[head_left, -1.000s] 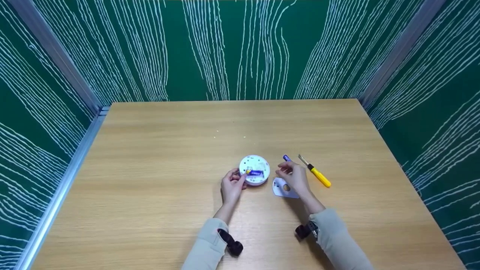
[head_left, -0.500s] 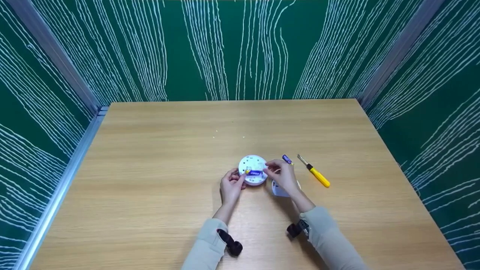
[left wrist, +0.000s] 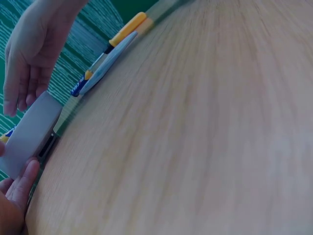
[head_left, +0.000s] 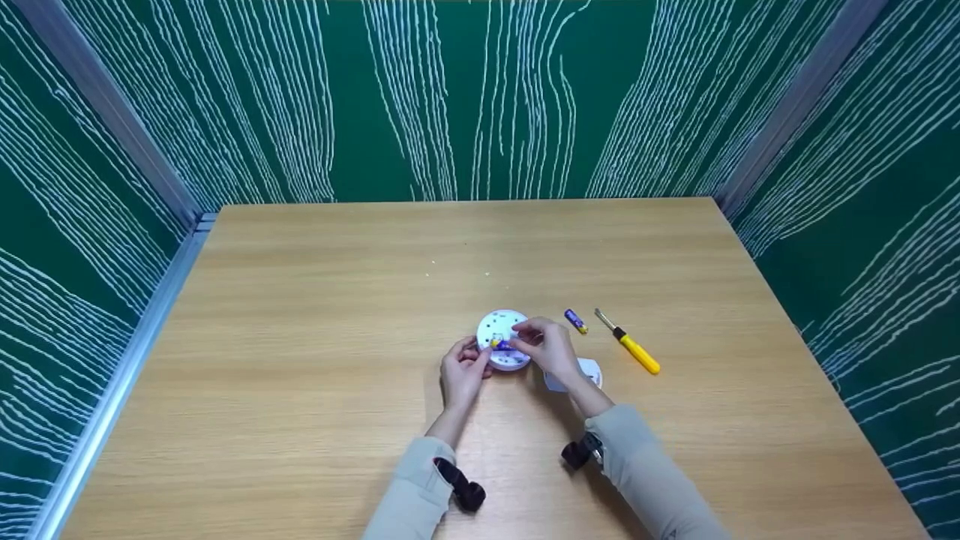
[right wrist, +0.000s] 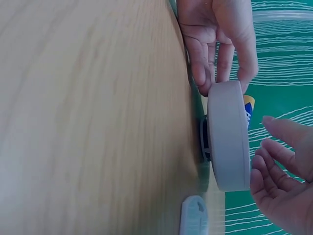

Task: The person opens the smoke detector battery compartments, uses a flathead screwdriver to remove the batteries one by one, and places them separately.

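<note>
My left hand grips the round white smoke detector by its left edge, thumb on top and fingers at the side. One blue-and-yellow battery lies in the detector's upper face, and its yellow end sticks up past the rim in the right wrist view. My right hand hovers over the detector's right side, partly hiding the battery in the head view. Its thumb and fingers stand apart in the right wrist view, with fingertips at the detector's edge and nothing between them.
To the right lie a second blue-and-yellow battery and a screwdriver with a yellow handle. A white cover plate rests under my right wrist. Small white bits are scattered farther back on the wooden table.
My right hand has moved left from beside the loose battery and over the cover plate to the smoke detector. The left hand and detector have stayed in place.
</note>
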Motion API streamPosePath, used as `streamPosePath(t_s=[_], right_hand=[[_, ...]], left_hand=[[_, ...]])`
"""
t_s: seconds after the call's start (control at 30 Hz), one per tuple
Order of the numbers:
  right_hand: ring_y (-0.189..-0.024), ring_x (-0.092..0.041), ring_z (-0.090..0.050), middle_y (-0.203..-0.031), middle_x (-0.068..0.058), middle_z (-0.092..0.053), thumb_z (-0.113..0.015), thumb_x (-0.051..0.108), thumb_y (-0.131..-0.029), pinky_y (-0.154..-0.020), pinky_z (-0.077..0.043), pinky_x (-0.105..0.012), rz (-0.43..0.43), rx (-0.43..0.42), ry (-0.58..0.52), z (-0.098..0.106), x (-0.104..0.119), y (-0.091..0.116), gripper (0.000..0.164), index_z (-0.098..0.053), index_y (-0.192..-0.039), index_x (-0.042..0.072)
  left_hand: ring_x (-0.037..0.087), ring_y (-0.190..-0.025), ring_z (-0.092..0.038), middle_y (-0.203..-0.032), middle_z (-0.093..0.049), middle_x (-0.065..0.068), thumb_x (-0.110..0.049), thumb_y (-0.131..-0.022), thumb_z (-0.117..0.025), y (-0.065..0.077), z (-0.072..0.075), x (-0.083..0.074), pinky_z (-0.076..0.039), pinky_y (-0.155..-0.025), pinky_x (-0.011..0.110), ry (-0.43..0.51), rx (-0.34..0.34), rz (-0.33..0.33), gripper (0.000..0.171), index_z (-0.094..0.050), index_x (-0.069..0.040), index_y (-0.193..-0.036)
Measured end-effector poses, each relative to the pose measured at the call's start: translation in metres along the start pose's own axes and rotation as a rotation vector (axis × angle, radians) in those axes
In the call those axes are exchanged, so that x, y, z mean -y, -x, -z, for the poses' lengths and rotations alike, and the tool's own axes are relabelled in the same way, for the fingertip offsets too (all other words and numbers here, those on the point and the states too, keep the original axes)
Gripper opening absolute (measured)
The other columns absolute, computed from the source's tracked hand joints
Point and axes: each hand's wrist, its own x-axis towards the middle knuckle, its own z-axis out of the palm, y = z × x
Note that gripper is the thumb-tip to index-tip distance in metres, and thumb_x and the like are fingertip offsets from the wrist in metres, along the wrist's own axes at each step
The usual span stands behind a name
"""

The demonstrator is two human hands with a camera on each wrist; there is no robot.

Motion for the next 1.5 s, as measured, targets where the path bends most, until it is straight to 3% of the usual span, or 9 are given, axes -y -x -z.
streamPosePath(t_s=[0.13, 0.37, 0.7, 0.93, 1.17, 1.3, 1.5], right_hand=[[-0.068, -0.019, -0.057, -0.076, -0.007, -0.063, -0.074, 0.005, -0.069, -0.060, -0.050, -0.025, 0.041, -0.012, 0.003, -0.004, -0.002, 0.000, 0.019, -0.068, -0.086, -0.001], [-0.066, -0.018, -0.056, -0.074, -0.006, -0.062, -0.075, 0.007, -0.068, -0.056, -0.049, -0.022, 0.056, -0.005, 0.001, -0.007, -0.005, -0.001, 0.019, -0.068, -0.084, 0.000], [-0.065, -0.014, -0.052, -0.074, -0.002, -0.060, -0.076, 0.006, -0.066, -0.055, -0.046, -0.020, 0.032, 0.014, 0.050, -0.009, -0.007, -0.001, 0.018, -0.070, -0.083, 0.003], [-0.066, -0.014, -0.051, -0.074, 0.000, -0.059, -0.076, 0.005, -0.066, -0.055, -0.045, -0.021, 0.040, 0.012, 0.073, -0.011, -0.006, 0.000, 0.018, -0.070, -0.083, 0.005], [-0.064, -0.014, -0.050, -0.072, 0.000, -0.058, -0.076, 0.003, -0.066, -0.052, -0.042, -0.019, 0.035, -0.006, 0.024, -0.013, -0.008, 0.001, 0.015, -0.071, -0.080, 0.006], [-0.065, -0.013, -0.050, -0.072, 0.001, -0.057, -0.076, 0.003, -0.066, -0.052, -0.042, -0.018, 0.024, -0.005, 0.011, -0.013, -0.008, 0.002, 0.015, -0.071, -0.079, 0.007], [-0.066, -0.012, -0.051, -0.073, 0.002, -0.058, -0.076, 0.003, -0.066, -0.053, -0.042, -0.019, -0.002, 0.006, 0.001, -0.012, -0.008, 0.002, 0.015, -0.071, -0.079, 0.008]], left_hand=[[0.019, -0.054, -0.058, -0.069, -0.054, 0.007, -0.001, -0.077, -0.065, -0.006, -0.001, 0.012, -0.056, -0.051, 0.033, 0.002, -0.001, -0.003, 0.035, -0.055, 0.007, -0.110], [0.011, -0.051, -0.056, -0.068, -0.054, 0.004, -0.002, -0.077, -0.065, -0.006, -0.002, 0.014, -0.055, -0.049, 0.027, -0.021, -0.016, -0.026, 0.034, -0.056, 0.005, -0.109], [0.013, -0.052, -0.057, -0.068, -0.054, 0.005, -0.002, -0.077, -0.065, -0.006, -0.001, 0.014, -0.055, -0.048, 0.028, -0.010, -0.008, -0.022, 0.035, -0.056, 0.006, -0.109], [0.023, -0.055, -0.059, -0.067, -0.052, 0.007, 0.003, -0.076, -0.063, 0.003, 0.000, -0.004, -0.056, -0.051, 0.036, -0.002, -0.003, -0.031, 0.034, -0.055, 0.010, -0.108], [0.018, -0.054, -0.057, -0.066, -0.050, 0.005, 0.005, -0.077, -0.060, 0.012, 0.000, -0.016, -0.056, -0.053, 0.037, -0.005, 0.001, -0.038, 0.033, -0.053, 0.011, -0.109], [0.017, -0.054, -0.057, -0.068, -0.052, 0.006, 0.005, -0.077, -0.061, 0.009, 0.000, -0.012, -0.056, -0.052, 0.037, -0.003, 0.004, -0.032, 0.033, -0.054, 0.011, -0.108], [0.014, -0.053, -0.056, -0.069, -0.054, 0.004, 0.001, -0.076, -0.064, -0.003, -0.001, 0.009, -0.056, -0.050, 0.034, 0.015, 0.005, -0.020, 0.035, -0.055, 0.008, -0.109]])
